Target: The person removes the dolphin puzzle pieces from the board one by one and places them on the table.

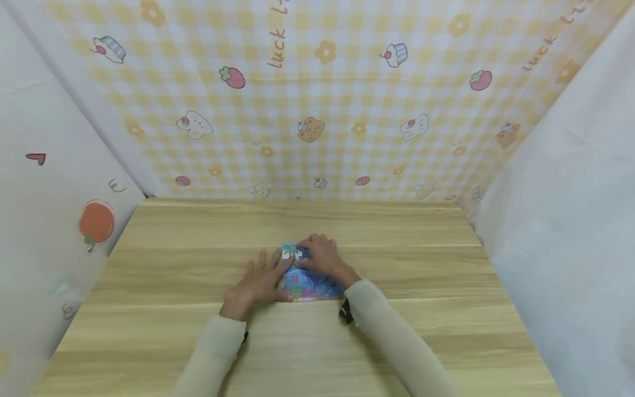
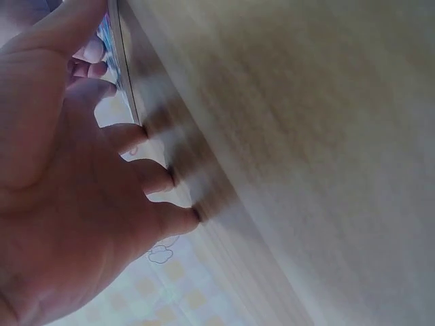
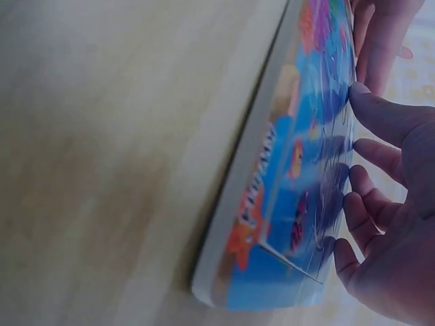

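The blue sea-themed picture board [image 1: 312, 286] lies on the table [image 1: 421, 264] at your 12 o'clock. Your left hand [image 1: 259, 280] spreads its fingers wide across the board's 9 o'clock edge, while your right hand [image 1: 323, 257] rests parted, slightly bent fingers toward its 1 o'clock, neither gripping anything.

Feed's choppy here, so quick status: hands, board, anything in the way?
Left hand spread at left edge of board; right hand touching its top. Board flat on table. Only visible obstruction: both hands, covering part of it.
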`<action>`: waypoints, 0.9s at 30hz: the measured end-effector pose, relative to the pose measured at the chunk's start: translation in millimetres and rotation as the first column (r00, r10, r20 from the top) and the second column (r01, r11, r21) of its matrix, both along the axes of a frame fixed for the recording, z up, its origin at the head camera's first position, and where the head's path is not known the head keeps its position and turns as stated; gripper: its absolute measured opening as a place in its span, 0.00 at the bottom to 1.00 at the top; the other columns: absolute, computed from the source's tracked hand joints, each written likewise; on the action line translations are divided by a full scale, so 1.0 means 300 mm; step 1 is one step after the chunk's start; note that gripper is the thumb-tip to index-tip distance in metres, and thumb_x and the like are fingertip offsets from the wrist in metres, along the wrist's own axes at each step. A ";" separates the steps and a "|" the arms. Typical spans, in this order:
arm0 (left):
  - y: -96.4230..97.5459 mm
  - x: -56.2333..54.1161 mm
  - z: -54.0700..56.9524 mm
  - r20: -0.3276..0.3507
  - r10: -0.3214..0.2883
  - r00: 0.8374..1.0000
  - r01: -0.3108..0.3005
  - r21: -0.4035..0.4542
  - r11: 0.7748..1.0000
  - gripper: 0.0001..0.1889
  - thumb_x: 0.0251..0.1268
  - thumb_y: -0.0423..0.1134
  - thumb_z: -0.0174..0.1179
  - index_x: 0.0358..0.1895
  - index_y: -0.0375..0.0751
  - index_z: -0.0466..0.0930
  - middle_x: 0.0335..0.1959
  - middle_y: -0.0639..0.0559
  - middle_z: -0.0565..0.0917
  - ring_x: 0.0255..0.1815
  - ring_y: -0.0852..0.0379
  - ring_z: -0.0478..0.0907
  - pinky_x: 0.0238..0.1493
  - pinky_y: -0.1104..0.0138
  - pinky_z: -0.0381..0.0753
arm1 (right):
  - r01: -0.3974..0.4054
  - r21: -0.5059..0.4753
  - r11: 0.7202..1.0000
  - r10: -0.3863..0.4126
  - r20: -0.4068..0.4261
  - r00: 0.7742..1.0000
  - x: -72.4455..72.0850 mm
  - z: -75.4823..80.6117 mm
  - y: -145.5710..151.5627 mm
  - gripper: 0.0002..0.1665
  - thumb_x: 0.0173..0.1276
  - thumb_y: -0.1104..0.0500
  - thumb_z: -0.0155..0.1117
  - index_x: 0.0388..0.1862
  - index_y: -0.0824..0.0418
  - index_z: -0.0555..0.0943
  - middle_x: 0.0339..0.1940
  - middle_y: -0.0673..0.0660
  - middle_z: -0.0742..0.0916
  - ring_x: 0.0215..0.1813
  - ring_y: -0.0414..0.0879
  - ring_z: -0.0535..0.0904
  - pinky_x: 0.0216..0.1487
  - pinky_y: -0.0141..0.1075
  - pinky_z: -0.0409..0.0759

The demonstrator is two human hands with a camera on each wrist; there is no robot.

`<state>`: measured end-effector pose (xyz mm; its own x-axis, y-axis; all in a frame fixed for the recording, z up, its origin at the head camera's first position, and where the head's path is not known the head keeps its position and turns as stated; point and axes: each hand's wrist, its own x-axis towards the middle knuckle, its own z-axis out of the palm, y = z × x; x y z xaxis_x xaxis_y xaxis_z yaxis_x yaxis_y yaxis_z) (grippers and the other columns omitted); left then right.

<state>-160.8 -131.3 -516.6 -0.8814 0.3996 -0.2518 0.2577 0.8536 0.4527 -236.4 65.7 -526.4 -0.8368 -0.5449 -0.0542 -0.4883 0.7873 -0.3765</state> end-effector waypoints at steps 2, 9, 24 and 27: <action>0.007 0.003 0.005 -0.006 0.000 1.000 0.000 -0.008 1.000 0.49 0.55 0.59 0.69 0.79 0.53 0.55 0.81 0.36 0.43 0.77 0.24 0.32 0.67 0.26 0.39 | 0.012 -0.006 1.000 -0.012 0.015 1.000 -0.004 0.005 -0.001 0.27 0.64 0.44 0.70 0.61 0.51 0.81 0.55 0.56 0.82 0.53 0.52 0.74 0.52 0.47 0.69; 0.014 0.018 0.014 -0.007 0.000 1.000 0.000 -0.016 1.000 0.44 0.55 0.56 0.68 0.77 0.60 0.59 0.80 0.34 0.43 0.75 0.20 0.33 0.65 0.24 0.39 | 0.025 -0.059 0.998 -0.016 0.144 0.989 -0.028 0.026 -0.009 0.20 0.68 0.53 0.66 0.58 0.53 0.82 0.56 0.56 0.83 0.55 0.54 0.74 0.55 0.52 0.66; 0.032 0.013 0.022 0.038 0.006 0.999 -0.003 -0.084 0.996 0.42 0.57 0.57 0.66 0.76 0.64 0.59 0.80 0.34 0.43 0.74 0.18 0.34 0.63 0.23 0.44 | 0.055 0.005 0.998 -0.055 0.160 0.986 -0.047 0.038 -0.048 0.18 0.67 0.65 0.54 0.53 0.55 0.82 0.50 0.56 0.82 0.48 0.53 0.73 0.54 0.54 0.67; 0.035 0.014 0.025 0.032 0.004 0.999 -0.001 -0.082 0.997 0.42 0.56 0.57 0.66 0.76 0.63 0.60 0.80 0.34 0.43 0.74 0.18 0.35 0.63 0.22 0.44 | 0.063 0.031 0.998 -0.067 0.166 0.984 -0.048 0.043 -0.055 0.18 0.67 0.66 0.54 0.52 0.56 0.82 0.52 0.56 0.82 0.48 0.53 0.73 0.54 0.54 0.67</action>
<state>-156.7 -120.7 -509.1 -0.8734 0.3740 -0.3119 0.2417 0.8890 0.3890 -250.9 49.1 -513.6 -0.8484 -0.4861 -0.2095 -0.3677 0.8259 -0.4273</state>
